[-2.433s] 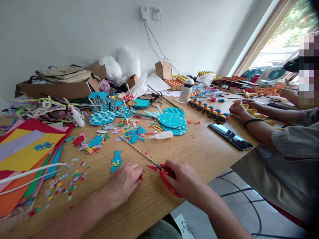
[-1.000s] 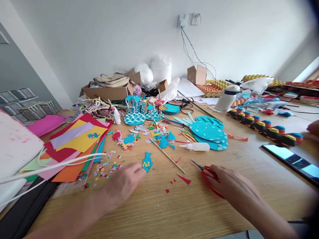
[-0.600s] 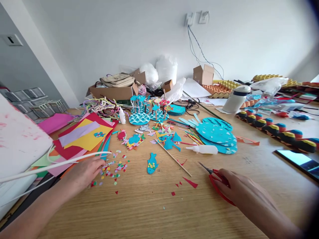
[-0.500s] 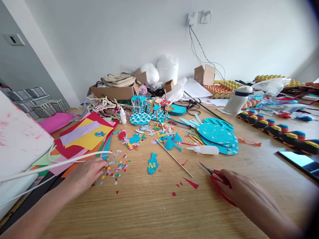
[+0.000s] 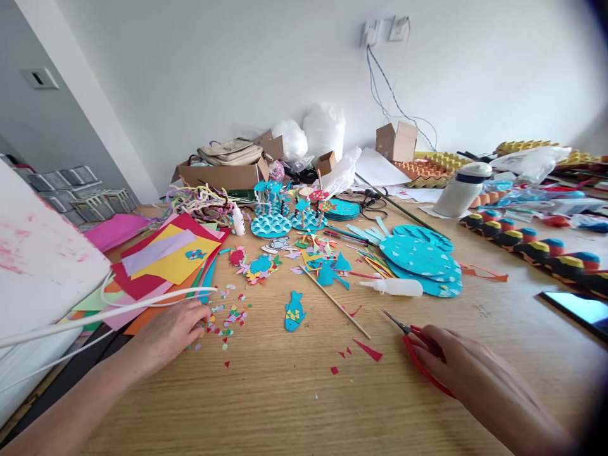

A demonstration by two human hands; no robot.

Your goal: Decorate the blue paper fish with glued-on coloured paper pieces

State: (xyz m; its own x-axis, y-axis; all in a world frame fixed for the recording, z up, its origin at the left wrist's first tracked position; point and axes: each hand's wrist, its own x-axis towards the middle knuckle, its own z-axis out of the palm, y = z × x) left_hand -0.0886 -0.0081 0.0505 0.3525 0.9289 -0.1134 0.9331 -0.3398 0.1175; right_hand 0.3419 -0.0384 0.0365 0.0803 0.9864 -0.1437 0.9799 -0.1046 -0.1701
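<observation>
My left hand (image 5: 180, 326) rests at the left edge of a scatter of small paper bits (image 5: 232, 316), its fingers bent down among them; whether it pinches a bit is too small to tell. My right hand (image 5: 451, 361) is closed round the red handles of scissors (image 5: 415, 345), whose blades point up and left over the table. Between the hands lies a blue paper fish (image 5: 294, 311) with yellow and green pieces on it. A thin wooden stick (image 5: 336, 303) lies slanted to its right, with red paper scraps (image 5: 368, 350) below.
Coloured paper sheets (image 5: 166, 259) and a white cable (image 5: 142, 305) are at the left. Blue paper discs (image 5: 418, 253) and a glue bottle (image 5: 396, 287) lie right of centre. A phone (image 5: 577, 310), a white cup (image 5: 460, 193) and a painted egg-carton strip (image 5: 536, 247) stand further right.
The view has shifted slightly, so things sit a little further right in the picture. My left hand has barely moved among the bits; my right hand still holds the scissors.
</observation>
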